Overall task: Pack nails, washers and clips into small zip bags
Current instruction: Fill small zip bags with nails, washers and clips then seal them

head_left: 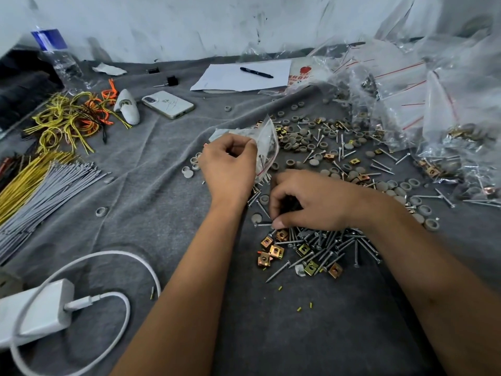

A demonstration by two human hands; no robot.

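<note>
Two bare hands work over a bench covered in a grey wrinkled cloth (151,169). Our left hand (229,165) pinches the mouth of a small clear zip bag with a red seal line (267,147), thumb and fingers curled on its upper edge; the bag hangs tilted, with a few nails showing inside, and its lower end sits just above our right hand (309,202). Our right hand is curled palm-down over the near pile of silver steel nails (328,244), its fingers (279,222) bent onto the top of the heap; we cannot tell whether they actually grip a nail. Brass-coloured square metal clips (273,251) lie touching the left edge of that pile, just below the fingertips. Grey round washers (295,138) are scattered beyond the bag, mixed with more nails and clips. Filled clear bags (458,137) are heaped at the far right. At the left lie bundled grey cable ties (51,191), yellow and orange wires (67,118), a white phone (168,104), and a white charger with its cable (38,310). A black pen (256,72) rests on white paper (225,77).
</note>
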